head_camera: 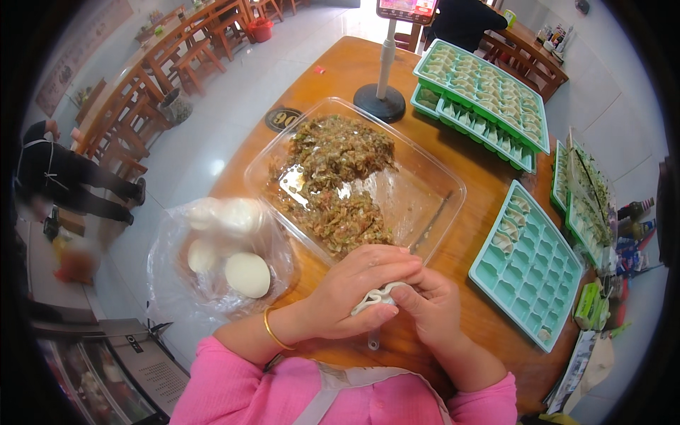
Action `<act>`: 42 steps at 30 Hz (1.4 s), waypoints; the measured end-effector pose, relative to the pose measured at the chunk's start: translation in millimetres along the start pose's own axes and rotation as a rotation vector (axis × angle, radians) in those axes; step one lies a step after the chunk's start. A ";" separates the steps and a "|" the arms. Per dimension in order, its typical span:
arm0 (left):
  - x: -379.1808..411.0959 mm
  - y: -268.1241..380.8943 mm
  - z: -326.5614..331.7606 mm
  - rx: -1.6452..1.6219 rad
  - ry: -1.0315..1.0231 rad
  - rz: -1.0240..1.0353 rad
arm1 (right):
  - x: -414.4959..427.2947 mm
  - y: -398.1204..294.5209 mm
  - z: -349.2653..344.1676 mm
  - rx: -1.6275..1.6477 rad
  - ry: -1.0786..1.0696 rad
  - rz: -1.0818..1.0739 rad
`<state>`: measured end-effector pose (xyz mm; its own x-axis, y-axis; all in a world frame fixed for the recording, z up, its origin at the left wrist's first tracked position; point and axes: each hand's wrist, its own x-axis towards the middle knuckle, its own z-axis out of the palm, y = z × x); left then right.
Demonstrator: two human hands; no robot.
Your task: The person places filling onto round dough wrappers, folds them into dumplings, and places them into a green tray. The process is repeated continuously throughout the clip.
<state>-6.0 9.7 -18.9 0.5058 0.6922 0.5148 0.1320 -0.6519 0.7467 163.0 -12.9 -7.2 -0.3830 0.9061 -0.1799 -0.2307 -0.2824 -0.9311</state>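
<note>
Both my hands are closed around a dumpling with a pleated edge of dough, just above the near side of the wooden table. My left hand covers it from the left, while the thumb of my right hand presses its folded edge. Beneath my hands shows the end of a utensil handle; its other end is hidden. Chopped filling lies in heaps in a clear plastic container beyond my hands. Round dough wrappers rest in a clear plastic bag on the left.
At right, a teal compartment tray holds several dumplings along one side. Stacked trays of dumplings stand farther back, beside a phone stand. More trays line the right edge. A person bends over at far left.
</note>
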 end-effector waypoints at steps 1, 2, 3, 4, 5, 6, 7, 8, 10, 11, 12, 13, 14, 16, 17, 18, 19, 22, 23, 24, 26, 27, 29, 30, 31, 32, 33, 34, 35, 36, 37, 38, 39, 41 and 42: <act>0.5 0.9 0.6 -0.011 0.002 -0.013 | -1.0 -1.3 0.4 -0.026 0.008 -0.021; 1.2 2.4 0.6 -0.016 0.001 -0.025 | -1.9 -2.5 1.1 -0.053 0.017 -0.042; 1.9 4.0 0.4 -0.020 0.002 -0.039 | -2.5 -3.4 1.8 -0.079 0.024 -0.063; 2.2 4.9 0.3 -0.024 0.003 -0.053 | -2.8 -6.2 2.8 -0.104 0.032 -0.081; 2.0 5.0 0.5 -0.028 -0.004 -0.062 | -2.5 -9.8 4.0 -0.129 0.039 -0.099; 2.2 5.6 0.4 -0.032 -0.012 -0.068 | -2.8 -12.1 4.7 -0.155 0.047 -0.119; 2.0 5.9 0.4 -0.036 -0.019 -0.076 | -3.1 -11.4 3.4 -0.205 0.023 -0.148; 1.6 5.7 0.4 -0.035 -0.027 -0.079 | -3.4 -9.5 0.8 -0.256 -0.002 -0.177; 3.0 4.2 1.3 -0.036 -0.052 -0.078 | -3.5 -4.7 -0.6 -0.219 0.000 -0.250; 2.9 3.5 2.6 -0.066 -0.046 -0.077 | -2.5 -1.0 2.2 -0.133 0.020 -0.292; 1.4 3.4 3.9 -0.091 -0.036 -0.079 | -1.5 1.0 4.1 -0.044 0.032 -0.333; 0.3 3.6 5.0 -0.116 -0.026 -0.082 | -1.5 0.1 3.9 -0.050 0.018 -0.307; -0.2 4.2 5.9 -0.100 0.000 -0.077 | -1.6 -1.8 3.3 -0.055 0.005 -0.282; 0.1 5.7 7.3 -0.070 0.048 -0.062 | -2.5 -3.6 1.2 -0.050 -0.019 -0.254; -0.7 6.2 6.3 -0.037 0.052 -0.068 | -3.0 -3.4 0.1 -0.038 -0.031 -0.249; -1.3 6.3 4.8 -0.005 0.055 -0.072 | -3.1 -3.4 -0.9 -0.027 -0.041 -0.246; -2.0 6.5 3.1 0.027 0.058 -0.076 | -2.0 -3.8 -1.2 -0.020 -0.046 -0.221; -0.2 16.6 -2.8 -0.044 0.036 -0.187 | 2.5 -4.1 -4.4 -0.073 -0.069 -0.175; -1.1 16.0 -3.2 -0.143 -0.005 -0.191 | 5.1 -1.2 -8.1 -0.140 -0.082 -0.178; -3.1 15.4 -2.7 -0.243 -0.044 -0.197 | 7.1 1.9 -11.2 -0.208 -0.095 -0.178; -5.8 19.1 2.1 -0.477 -0.081 -0.254 | 14.8 8.9 -14.1 -0.240 -0.181 -0.309; -9.5 22.4 8.3 -0.614 -0.076 -0.310 | 16.9 12.8 -13.1 -0.254 -0.224 -0.369; -12.2 26.2 13.4 -0.764 -0.093 -0.364 | 16.2 13.7 -5.1 -0.177 -0.248 -0.456; -13.1 28.3 14.5 -0.779 -0.119 -0.365 | 16.7 14.6 -5.3 -0.165 -0.292 -0.499; -13.6 30.9 15.3 -0.794 -0.144 -0.365 | 16.8 15.4 -5.3 -0.153 -0.336 -0.543; -9.5 33.6 16.0 -0.842 -0.146 -0.321 | 14.6 13.7 -3.0 -0.145 -0.340 -0.548; -7.7 34.6 15.5 -0.862 -0.161 -0.309 | 15.8 14.9 -1.8 -0.122 -0.362 -0.602; -8.1 36.2 16.5 -0.851 -0.164 -0.294 | 17.9 16.4 -0.7 -0.098 -0.383 -0.656; -8.4 38.2 17.8 -0.836 -0.167 -0.275 | 18.4 18.5 0.4 -0.075 -0.404 -0.711; -8.5 37.9 19.7 -0.817 -0.169 -0.252 | 18.7 20.2 1.3 -0.070 -0.403 -0.722; -9.6 37.8 20.7 -0.795 -0.165 -0.224 | 18.7 21.8 2.2 -0.065 -0.402 -0.734; -11.4 36.7 22.9 -0.764 -0.165 -0.193 | 18.6 23.7 3.1 -0.060 -0.401 -0.746; -11.6 33.5 23.6 -0.725 -0.160 -0.154 | 20.7 24.8 3.1 -0.075 -0.406 -0.762; -18.1 27.6 30.9 -0.639 -0.143 -0.075 | 20.1 28.9 3.9 -0.104 -0.418 -0.794; -19.5 22.1 34.9 -0.598 -0.143 -0.026 | 21.1 26.1 3.7 -0.120 -0.422 -0.798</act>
<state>16.8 -29.0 -27.2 0.6235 0.6300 0.4630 -0.3343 -0.3205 0.8863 145.6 -2.3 -34.1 -0.4504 0.6211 0.6414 -0.4823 0.4353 -0.7602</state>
